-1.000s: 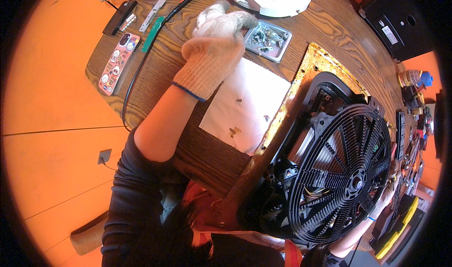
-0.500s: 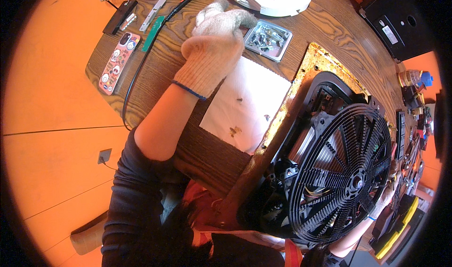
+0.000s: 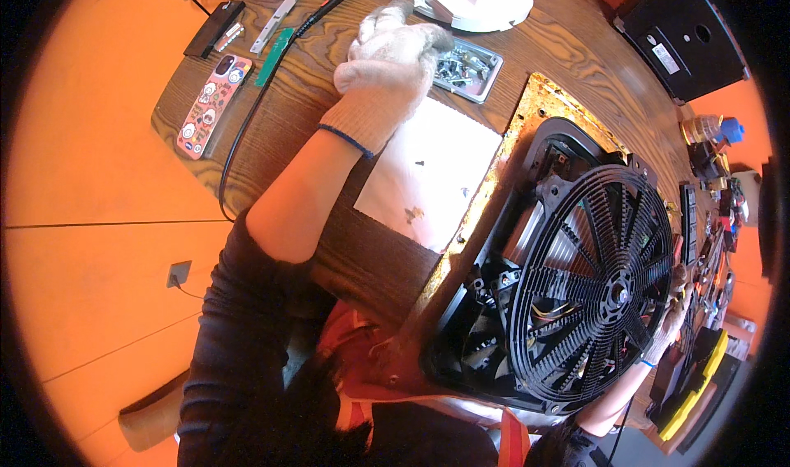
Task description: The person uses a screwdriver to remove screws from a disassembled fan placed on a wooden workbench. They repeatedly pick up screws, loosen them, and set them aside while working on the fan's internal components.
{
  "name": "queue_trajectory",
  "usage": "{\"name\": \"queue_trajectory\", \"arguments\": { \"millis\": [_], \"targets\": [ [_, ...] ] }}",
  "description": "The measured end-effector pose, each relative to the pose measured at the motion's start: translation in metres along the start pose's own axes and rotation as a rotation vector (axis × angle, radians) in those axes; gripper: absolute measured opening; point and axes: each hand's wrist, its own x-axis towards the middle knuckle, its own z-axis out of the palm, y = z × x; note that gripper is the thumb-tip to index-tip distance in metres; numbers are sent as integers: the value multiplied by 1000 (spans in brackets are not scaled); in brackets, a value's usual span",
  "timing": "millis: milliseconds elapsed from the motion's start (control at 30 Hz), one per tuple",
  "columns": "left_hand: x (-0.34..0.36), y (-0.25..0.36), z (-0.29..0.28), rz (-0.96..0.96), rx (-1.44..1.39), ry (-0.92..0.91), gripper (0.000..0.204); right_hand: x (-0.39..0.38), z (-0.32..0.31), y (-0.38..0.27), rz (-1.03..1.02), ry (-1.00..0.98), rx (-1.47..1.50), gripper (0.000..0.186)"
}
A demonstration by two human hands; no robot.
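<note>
My left hand (image 3: pixel 388 60), in a knitted work glove, hovers at the left edge of a small clear tray (image 3: pixel 482 98) holding several metal screws (image 3: pixel 462 65). Its fingers are curled together and the tips are hidden, so whatever they hold does not show. Before me a round black fan grille (image 3: pixel 619 292) stands tilted on an appliance housing with a rusty, yellowish metal edge (image 3: pixel 496 167). Beyond the grille's right side is my gloved right hand (image 3: pixel 673 317), fingers bent round something I cannot make out.
A stained white paper sheet (image 3: pixel 440 158) lies between tray and housing. Leftward are a phone in a patterned case (image 3: pixel 212 105), a black cable (image 3: pixel 249 125) and a green strip (image 3: pixel 272 57). A white plastic cover (image 3: pixel 485 2), a black box (image 3: pixel 685 35) and a yellow-edged case (image 3: pixel 695 389) surround the work.
My left hand has shifted slightly right, closer over the tray's left edge. The whole view has moved a little. My right hand stays beside the grille.
</note>
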Motion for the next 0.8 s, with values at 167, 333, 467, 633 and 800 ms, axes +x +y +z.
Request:
{"name": "queue_trajectory", "arguments": {
  "millis": [167, 333, 467, 633, 800],
  "targets": [
    [8, -1, -1, -121, -134, 15, 22, -11, 55, -3, 114, -156, 282, 50],
    [11, 3, 4, -209, -173, -35, 25, -32, 199, 8, 116, -347, 210, 51],
    [9, 7, 7, -199, -210, -1, 28, -20, 326, 73, -428, -460, -627, 45],
    [9, 2, -1, -201, -246, 142, 31, 11, 422, 213, -601, -468, -1108, 55],
    [10, 3, -9, -102, -165, 478, 32, 39, 437, 311, -521, -469, -975, 67]
  ]
}}
